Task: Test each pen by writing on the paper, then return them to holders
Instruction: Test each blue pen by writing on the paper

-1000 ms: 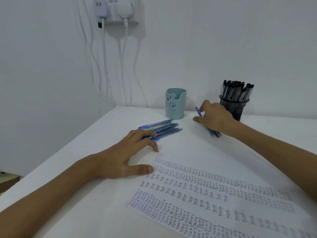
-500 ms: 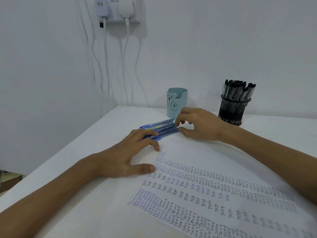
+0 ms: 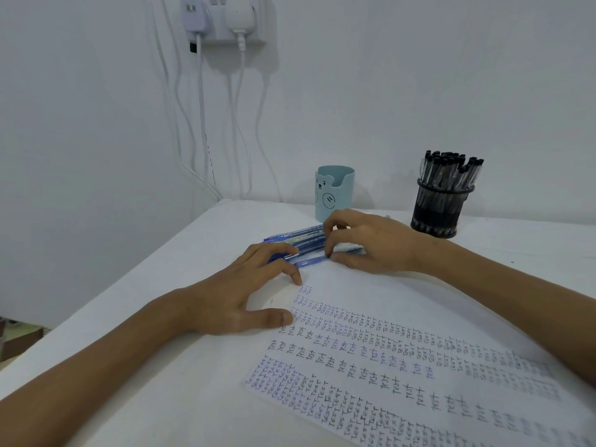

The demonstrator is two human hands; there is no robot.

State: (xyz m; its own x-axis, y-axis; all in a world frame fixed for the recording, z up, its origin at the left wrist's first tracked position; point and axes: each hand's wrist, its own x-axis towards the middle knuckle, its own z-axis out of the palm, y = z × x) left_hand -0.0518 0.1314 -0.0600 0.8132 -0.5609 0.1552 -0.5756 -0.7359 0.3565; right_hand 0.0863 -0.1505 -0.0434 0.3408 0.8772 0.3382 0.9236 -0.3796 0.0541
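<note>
Several blue pens (image 3: 298, 239) lie in a bunch on the white table (image 3: 200, 253), in front of a light blue bear holder (image 3: 334, 192). My right hand (image 3: 371, 241) rests over the right end of the bunch, its fingertips pinching one blue pen (image 3: 311, 261) at the near side. My left hand (image 3: 245, 295) lies flat, fingers spread, on the top left corner of the paper (image 3: 403, 350), which is covered with rows of test writing. A black mesh holder (image 3: 438, 211) full of black-capped pens stands at the back right.
White cables (image 3: 200, 124) hang down the wall from a socket with plugs (image 3: 222, 17) above the table's back left corner. The table's left edge runs diagonally near my left forearm.
My right hand moved from beside the black mesh holder leftward to the bunch of blue pens and closed its fingers on one. My left hand stayed put.
</note>
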